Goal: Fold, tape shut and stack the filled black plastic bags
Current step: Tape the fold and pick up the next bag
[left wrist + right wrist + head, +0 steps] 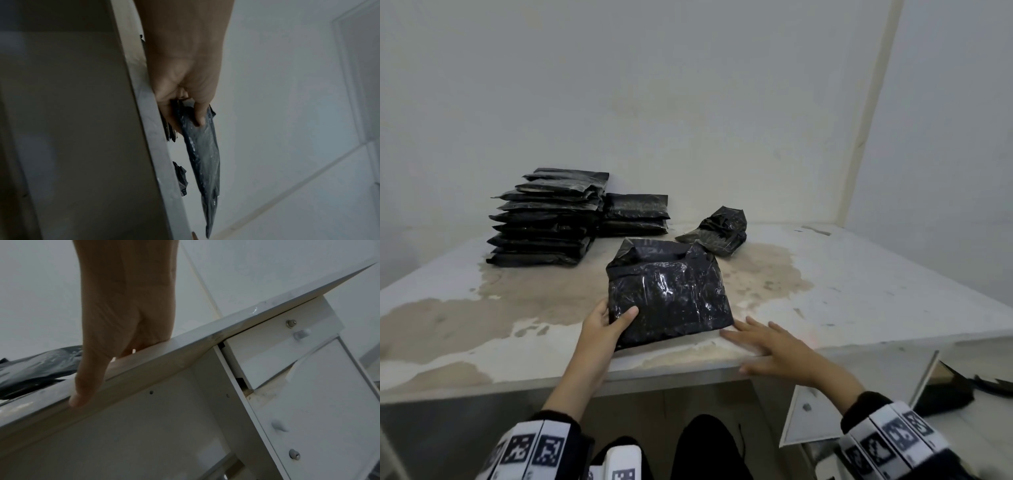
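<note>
Near the front edge of the worn white surface (859, 291), a filled black bag (671, 294) lies flat with its far flap (650, 248) folded over but, as far as I can tell, not yet taped. The left hand (606, 325) pinches the bag's near left corner, thumb on top and fingers underneath; the left wrist view shows that corner lifted a little. The right hand (767, 342) lies spread and flat on the surface just beside the bag's near right corner, its thumb hanging over the front edge, holding nothing.

Toward the back left corner stands a tall stack (544, 219) of finished bags, with a shorter stack (635, 214) right beside it. A crumpled bag (717, 231) sits behind the one in hand.

Risks from here, as I judge them: the plastic looks slick and the grip takes only one corner, so lifting that way could let the contents slump and the untaped flap spring open. No tape is in view. The tall stack's edges are already uneven, and a bag dropped off-centre could tip it. The held bag sits close to the front edge, so a careless pull could slide it off.
</note>
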